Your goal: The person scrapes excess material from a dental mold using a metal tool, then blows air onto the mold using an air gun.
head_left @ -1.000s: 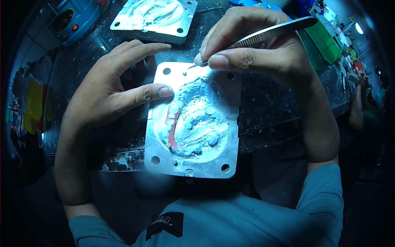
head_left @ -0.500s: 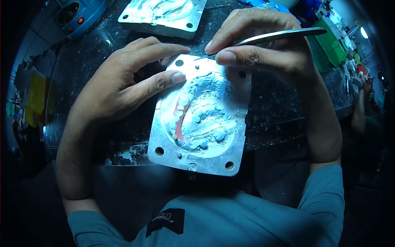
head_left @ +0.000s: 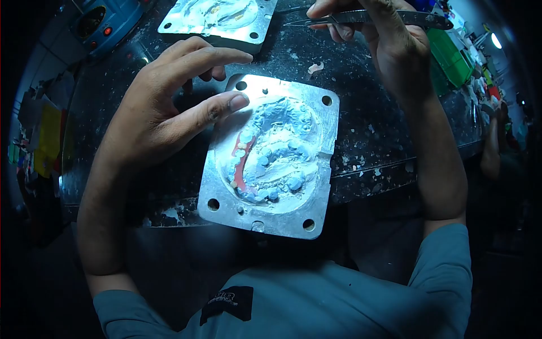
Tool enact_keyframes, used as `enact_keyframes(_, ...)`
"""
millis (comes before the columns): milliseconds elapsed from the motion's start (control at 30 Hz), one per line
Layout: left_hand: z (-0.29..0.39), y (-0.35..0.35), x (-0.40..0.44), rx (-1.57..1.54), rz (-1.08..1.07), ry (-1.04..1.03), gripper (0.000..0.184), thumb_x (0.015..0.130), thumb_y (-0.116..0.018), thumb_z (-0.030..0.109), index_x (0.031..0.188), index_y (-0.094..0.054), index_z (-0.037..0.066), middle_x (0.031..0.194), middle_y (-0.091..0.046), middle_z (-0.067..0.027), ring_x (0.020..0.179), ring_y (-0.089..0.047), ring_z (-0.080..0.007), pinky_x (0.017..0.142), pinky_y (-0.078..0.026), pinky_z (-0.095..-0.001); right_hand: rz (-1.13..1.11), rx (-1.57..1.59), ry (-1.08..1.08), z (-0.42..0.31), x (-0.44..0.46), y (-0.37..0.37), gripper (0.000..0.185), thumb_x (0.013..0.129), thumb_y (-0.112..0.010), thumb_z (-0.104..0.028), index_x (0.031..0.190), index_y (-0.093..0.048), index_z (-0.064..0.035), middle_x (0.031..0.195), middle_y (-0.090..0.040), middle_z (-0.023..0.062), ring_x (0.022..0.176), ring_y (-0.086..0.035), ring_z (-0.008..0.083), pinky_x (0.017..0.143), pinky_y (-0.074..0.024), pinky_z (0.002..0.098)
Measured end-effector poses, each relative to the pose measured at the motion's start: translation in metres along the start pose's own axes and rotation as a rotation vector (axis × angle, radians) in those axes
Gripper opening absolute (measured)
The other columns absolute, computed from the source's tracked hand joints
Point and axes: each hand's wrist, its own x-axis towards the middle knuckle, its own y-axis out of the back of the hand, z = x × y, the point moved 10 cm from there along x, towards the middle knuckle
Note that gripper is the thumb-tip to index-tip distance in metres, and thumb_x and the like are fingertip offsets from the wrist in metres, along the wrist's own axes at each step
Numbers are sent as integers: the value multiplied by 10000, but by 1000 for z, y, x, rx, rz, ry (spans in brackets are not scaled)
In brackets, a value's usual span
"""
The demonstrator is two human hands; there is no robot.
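In front of me a metal dental flask half (head_left: 271, 223) lies tilted on the dark workbench, its near end past the bench edge. Set in its pale plaster (head_left: 282, 152) are a dental cast with several teeth and a strip of pink wax (head_left: 240, 172). My left hand (head_left: 169, 99) rests at the flask's far left corner, thumb over the rim, fingers apart and holding nothing. Up and to the right, my right hand (head_left: 389, 39) grips slim metal tweezers (head_left: 372, 17), tips pointing left above the bench, apart from the flask.
A second flask half (head_left: 248, 35) sits farther back on the bench. A small pale piece (head_left: 316, 68) lies beyond the near flask. At the back left stands a blue device (head_left: 113, 22) with red buttons; a green container (head_left: 451, 56) is at right. Another person's arm (head_left: 494, 135) shows at far right.
My right hand has lifted away from the flask's far edge, up and right with the tweezers, uncovering the small pale piece. My left index finger has risen off the flask, which shifted slightly left.
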Motion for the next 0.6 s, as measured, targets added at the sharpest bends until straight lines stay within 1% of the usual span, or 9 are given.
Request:
enact_keyframes(133,-10,-3,-1,-4,-45,110,429,979,-755,370,1235,-731,26,995,-634,-91,943,-600,-180,793,-489,-340,-29,74,-279,23,-5,6,438,1166,-446,-331,1213,-703,20,872,-767,156,655,-711,173,577,-587,285)
enact_keyframes(233,-36,-15,-4,-147,-224,338,424,1012,-722,415,1097,-703,0,977,-619,-104,908,-576,-171,758,-472,-343,-143,53,-361,31,-1,9,367,1103,-555,-375,1091,-674,-28,764,-725,104,688,-725,164,661,-602,260)
enact_keyframes(267,-36,-18,-4,-170,-244,359,477,1035,-685,463,1055,-658,-13,981,-609,-116,906,-561,-175,760,-458,-348,-254,0,-428,29,2,11,362,1049,-656,-385,894,-675,-58,703,-694,65,653,-704,141,659,-589,272)
enact_keyframes(333,-32,-18,-2,-97,-214,361,498,1043,-668,476,1090,-650,-20,1004,-608,-121,931,-565,-185,800,-464,-347,-379,-297,-542,43,-5,18,569,1013,-703,-517,589,-581,-158,532,-568,-8,518,-619,109,576,-548,315)
enact_keyframes(400,-26,-17,-1,-47,-40,193,579,1031,-629,578,1065,-671,2,924,-606,-121,882,-551,-249,799,-471,-387,-444,-478,-735,44,-22,33,532,987,-740,-490,628,-654,-107,559,-597,8,499,-577,113,548,-495,313)
enact_keyframes(433,-24,-18,-1,-8,-104,278,529,1040,-637,530,1110,-662,6,990,-608,-126,944,-552,-257,852,-463,-384,-461,-580,-794,39,-33,40,527,988,-742,-482,637,-665,-97,561,-588,-4,482,-545,104,515,-458,307)
enact_keyframes(500,-21,-19,2,-43,-98,197,476,1055,-631,471,1130,-659,2,1011,-608,-121,969,-559,-261,882,-458,-376,-493,-823,-862,27,-59,48,417,968,-746,-370,808,-754,15,615,-657,110,565,-650,215,589,-509,385)
enact_keyframes(567,-22,-20,3,-46,-37,161,399,1082,-604,385,1151,-640,-6,1048,-619,-134,1022,-571,-259,936,-453,-366,-458,-972,-840,10,-85,47,343,946,-733,-389,866,-774,-58,774,-742,150,794,-741,360,749,-560,463)
enact_keyframes(600,-23,-22,2,-33,-29,143,393,1086,-598,378,1150,-636,-8,1045,-614,-135,1013,-571,-253,935,-456,-363,-399,-988,-852,-4,-94,48,339,944,-730,-401,859,-750,-73,787,-746,147,817,-742,360,764,-565,457)
